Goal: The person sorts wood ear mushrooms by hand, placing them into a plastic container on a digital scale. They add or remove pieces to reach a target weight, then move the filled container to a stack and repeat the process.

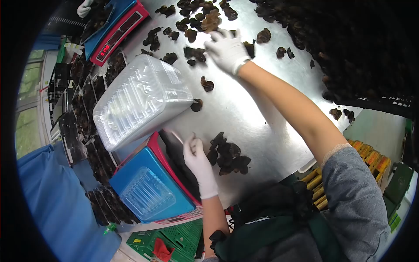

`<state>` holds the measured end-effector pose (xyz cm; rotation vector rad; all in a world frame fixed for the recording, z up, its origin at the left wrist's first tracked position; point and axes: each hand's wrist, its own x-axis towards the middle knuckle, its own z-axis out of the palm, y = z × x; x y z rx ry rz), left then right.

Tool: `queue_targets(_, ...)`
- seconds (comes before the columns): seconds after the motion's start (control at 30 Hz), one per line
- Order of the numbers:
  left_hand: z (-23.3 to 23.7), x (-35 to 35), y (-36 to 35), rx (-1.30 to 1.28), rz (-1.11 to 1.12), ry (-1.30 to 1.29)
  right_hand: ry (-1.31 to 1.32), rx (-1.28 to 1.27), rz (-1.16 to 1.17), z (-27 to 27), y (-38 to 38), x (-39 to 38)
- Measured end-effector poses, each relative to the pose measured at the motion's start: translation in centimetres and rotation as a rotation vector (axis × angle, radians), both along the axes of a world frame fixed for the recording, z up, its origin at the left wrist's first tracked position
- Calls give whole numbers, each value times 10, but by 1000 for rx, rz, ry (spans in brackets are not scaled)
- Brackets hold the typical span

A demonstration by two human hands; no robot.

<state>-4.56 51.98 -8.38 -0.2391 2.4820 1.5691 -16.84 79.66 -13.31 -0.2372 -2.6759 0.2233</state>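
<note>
My right hand, in a white glove, reaches across the metal table with its fingers spread, touching dark brown, wrinkled pieces that look like wood ear mushrooms. My left hand, also gloved, is beside a blue and red scale, its fingers curled inward; whether anything is between them is hidden. A small pile of the same mushrooms lies just right of it. On the scale's blue plate rests a clear plastic tray. Behind the scale stands a stack of clear plastic trays.
A large dark heap of mushrooms covers the far right. Another scale with red digits stands far left, near another person's gloved hand. Filled trays line the left edge. A green crate sits below the table.
</note>
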Motion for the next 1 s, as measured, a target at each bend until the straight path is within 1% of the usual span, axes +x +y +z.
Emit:
queue_targets(0.03,8,-12,6,-58,3,-113,16,4,-61,-5,15,11)
queue_targets(0.07,4,-21,12,-82,-37,-79,-105,-25,-137,5,27,29)
queue_targets(0.1,1,-28,20,-191,-102,-11,-17,-25,-179,-3,41,49)
queue_targets(0.17,-5,-40,38,-401,-236,138,-8,-52,-367,-2,54,103)
queue_targets(0.2,-9,-40,48,-432,-239,186,-74,-37,-413,4,56,138)
queue_targets(0.23,-13,-37,58,-463,-243,234,-29,7,-458,-2,56,175)
queue_targets(0.27,-15,-34,67,-494,-246,282,16,-55,-462,3,54,212)
queue_targets(0.3,-15,-35,71,-472,-233,244,10,-14,-555,8,44,250)
queue_targets(0.37,-14,-38,74,-439,-212,167,-12,-89,-632,15,41,328)
queue_targets(0.4,-13,-39,76,-434,-207,180,-35,-19,-721,23,37,360)
queue_targets(0.43,-13,-39,80,-463,-240,187,29,-71,-737,9,50,403)
queue_targets(0.47,-13,-39,85,-493,-273,197,27,-3,-857,3,57,436)
queue_targets(0.5,-13,-40,92,-521,-305,208,149,-56,-926,-15,72,474)
queue_targets(0.53,-16,-41,102,-541,-301,252,14,-30,-1115,-38,86,514)
queue_targets(0.57,-13,-45,112,-537,-341,225,-138,-74,-1295,-76,104,561)
queue_targets(0.63,-6,-56,136,-526,-407,172,42,-266,-1458,-53,112,562)
queue_targets(0.67,-10,-62,145,-386,-531,198,112,-75,-1285,-51,115,566)
queue_targets(0.7,-20,-67,154,-247,-661,220,202,-156,-1155,-39,107,552)
queue_targets(0.73,-24,-68,161,-102,-788,242,293,-231,-1020,-11,91,514)
queue_targets(0.77,-12,-62,170,93,-860,62,384,-301,-875,13,76,472)
queue_targets(0.83,6,-47,164,61,-899,147,339,-345,-608,41,48,401)
queue_targets(0.87,5,-45,152,-39,-878,282,339,-438,-464,44,36,370)
queue_targets(0.9,-1,-48,134,-142,-855,418,340,-530,-319,46,24,336)
queue_targets(0.93,-8,-54,115,-246,-828,554,232,-502,-222,65,9,294)
queue_targets(1.0,-25,-72,72,-341,-824,639,215,-549,44,66,-2,222)
